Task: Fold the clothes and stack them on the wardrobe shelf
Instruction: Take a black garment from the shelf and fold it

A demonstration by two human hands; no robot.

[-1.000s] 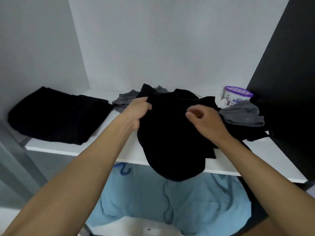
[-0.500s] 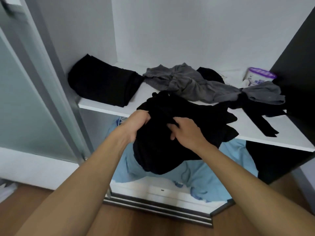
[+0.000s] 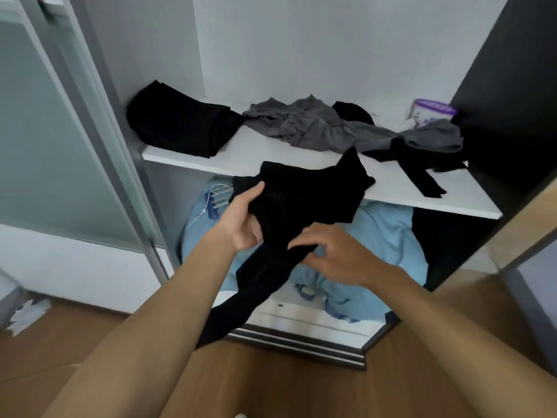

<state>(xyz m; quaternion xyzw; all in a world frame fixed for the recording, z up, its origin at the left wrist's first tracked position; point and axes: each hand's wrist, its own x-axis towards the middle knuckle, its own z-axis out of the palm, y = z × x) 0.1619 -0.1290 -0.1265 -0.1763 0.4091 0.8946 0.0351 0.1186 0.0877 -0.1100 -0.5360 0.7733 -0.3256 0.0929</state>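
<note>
The black garment [image 3: 304, 203] has been pulled off the front edge of the shelf [image 3: 256, 152] and is now held in the air before it, a long end trailing down. The left hand [image 3: 244, 218] grips its side, and the right hand [image 3: 331, 251] has dropped lower, pinching the fabric.

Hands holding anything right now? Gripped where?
Both hold the black garment. The left hand grips its upper left edge, thumb on front; the right hand pinches a fold lower down, above the hanging tail.

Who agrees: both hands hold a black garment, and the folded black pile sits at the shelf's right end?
Wrong end. The head view shows the pile at the shelf's left end; the left hand and right hand do hold the garment.
</note>
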